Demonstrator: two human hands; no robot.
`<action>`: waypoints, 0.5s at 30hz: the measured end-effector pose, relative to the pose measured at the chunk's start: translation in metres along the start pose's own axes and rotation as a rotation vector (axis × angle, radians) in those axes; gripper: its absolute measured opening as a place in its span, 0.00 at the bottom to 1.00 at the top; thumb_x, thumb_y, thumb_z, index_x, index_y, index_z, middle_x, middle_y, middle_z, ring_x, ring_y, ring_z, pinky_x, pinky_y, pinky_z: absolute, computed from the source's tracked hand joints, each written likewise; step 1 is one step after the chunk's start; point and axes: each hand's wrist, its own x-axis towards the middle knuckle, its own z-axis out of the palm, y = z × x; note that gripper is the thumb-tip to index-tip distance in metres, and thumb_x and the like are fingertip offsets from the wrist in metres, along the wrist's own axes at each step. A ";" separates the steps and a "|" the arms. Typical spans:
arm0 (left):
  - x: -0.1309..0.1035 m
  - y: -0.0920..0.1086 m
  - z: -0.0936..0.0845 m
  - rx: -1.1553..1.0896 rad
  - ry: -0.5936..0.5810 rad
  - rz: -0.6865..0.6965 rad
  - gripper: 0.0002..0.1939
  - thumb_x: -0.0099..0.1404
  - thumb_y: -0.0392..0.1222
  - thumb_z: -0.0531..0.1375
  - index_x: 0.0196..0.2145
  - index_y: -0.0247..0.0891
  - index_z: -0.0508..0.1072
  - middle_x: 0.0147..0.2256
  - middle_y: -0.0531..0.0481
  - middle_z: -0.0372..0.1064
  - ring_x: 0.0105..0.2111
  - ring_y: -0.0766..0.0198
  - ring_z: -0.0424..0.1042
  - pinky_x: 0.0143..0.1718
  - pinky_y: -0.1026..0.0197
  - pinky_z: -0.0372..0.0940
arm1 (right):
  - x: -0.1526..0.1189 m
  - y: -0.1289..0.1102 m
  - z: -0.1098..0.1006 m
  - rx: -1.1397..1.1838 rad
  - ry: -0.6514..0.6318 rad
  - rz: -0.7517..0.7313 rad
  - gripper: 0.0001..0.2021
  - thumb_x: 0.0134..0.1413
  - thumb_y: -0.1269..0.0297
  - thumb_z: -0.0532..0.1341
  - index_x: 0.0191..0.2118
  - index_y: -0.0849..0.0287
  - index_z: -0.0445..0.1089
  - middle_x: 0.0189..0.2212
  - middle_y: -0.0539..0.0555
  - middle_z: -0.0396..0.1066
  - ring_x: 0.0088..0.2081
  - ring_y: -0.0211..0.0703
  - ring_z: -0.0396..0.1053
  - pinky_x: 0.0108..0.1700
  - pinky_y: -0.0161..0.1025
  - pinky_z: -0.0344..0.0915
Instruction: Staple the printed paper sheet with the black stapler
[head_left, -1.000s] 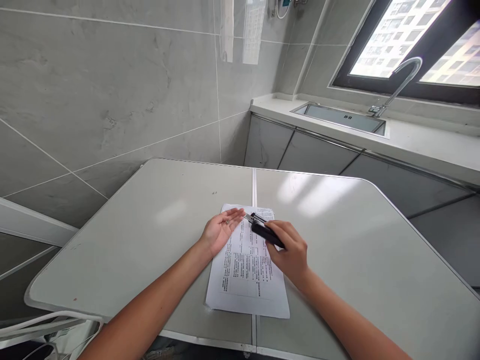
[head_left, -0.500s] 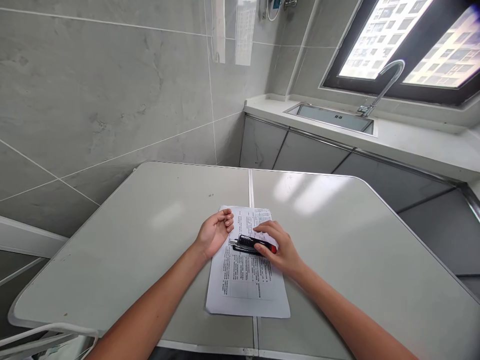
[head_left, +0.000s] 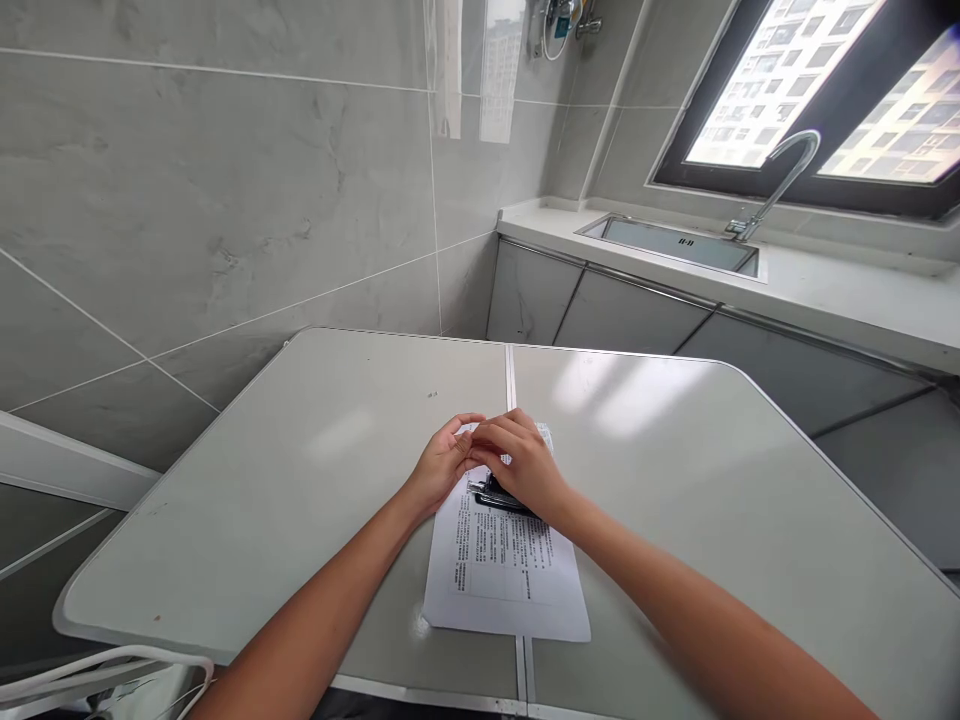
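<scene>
A black stapler (head_left: 504, 502) lies on printed sheets of paper (head_left: 506, 590), partly covered by my right hand (head_left: 523, 462). My right hand has its fingertips bent together in a pinch against the fingers of my left hand (head_left: 441, 462). The left hand is palm up, its fingers curled inward at the left edge of the sheets. Whatever lies between the fingertips is too small or too hidden to make out. The red end of the stapler is out of sight behind the right hand.
The sheets rest on a pale folding table (head_left: 360, 400) with a metal seam down its middle. Past its far edge are a counter with a sink (head_left: 675, 245) and a curved faucet (head_left: 780, 180). A white tubular frame (head_left: 112, 655) stands at the lower left.
My right hand has left the stapler's red end and moved left and up to meet my left hand. The stapler stays on the sheets. The view has tilted slightly.
</scene>
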 end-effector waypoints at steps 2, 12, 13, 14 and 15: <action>0.000 0.000 0.000 0.015 -0.027 0.005 0.24 0.70 0.54 0.63 0.57 0.36 0.69 0.45 0.39 0.78 0.46 0.54 0.79 0.52 0.54 0.69 | 0.002 0.001 0.003 0.033 0.012 0.034 0.08 0.64 0.74 0.62 0.37 0.52 0.75 0.31 0.51 0.76 0.40 0.47 0.66 0.44 0.44 0.65; -0.001 -0.003 -0.002 0.037 -0.032 0.020 0.24 0.73 0.55 0.60 0.57 0.36 0.71 0.52 0.37 0.74 0.50 0.53 0.76 0.51 0.55 0.68 | 0.005 0.008 0.003 -0.039 -0.061 -0.117 0.08 0.62 0.75 0.60 0.42 0.54 0.72 0.34 0.50 0.77 0.38 0.45 0.65 0.44 0.43 0.60; -0.002 -0.003 -0.001 0.025 -0.039 0.015 0.24 0.72 0.55 0.60 0.58 0.36 0.70 0.51 0.38 0.74 0.50 0.53 0.75 0.52 0.54 0.68 | 0.006 0.007 0.002 -0.065 -0.066 -0.160 0.07 0.63 0.74 0.59 0.41 0.55 0.72 0.33 0.51 0.76 0.38 0.45 0.65 0.44 0.43 0.60; -0.003 -0.002 -0.001 0.014 -0.045 0.010 0.24 0.72 0.55 0.60 0.58 0.37 0.69 0.51 0.38 0.74 0.49 0.54 0.75 0.53 0.54 0.67 | 0.007 0.006 0.001 -0.090 -0.066 -0.201 0.07 0.65 0.73 0.58 0.40 0.55 0.71 0.32 0.51 0.76 0.38 0.45 0.65 0.43 0.44 0.60; -0.003 -0.002 0.000 0.008 -0.051 0.004 0.25 0.72 0.55 0.60 0.59 0.37 0.69 0.51 0.39 0.74 0.50 0.54 0.75 0.53 0.55 0.67 | 0.007 0.004 0.000 -0.106 -0.059 -0.230 0.08 0.65 0.73 0.57 0.38 0.55 0.71 0.31 0.52 0.75 0.37 0.45 0.66 0.43 0.44 0.60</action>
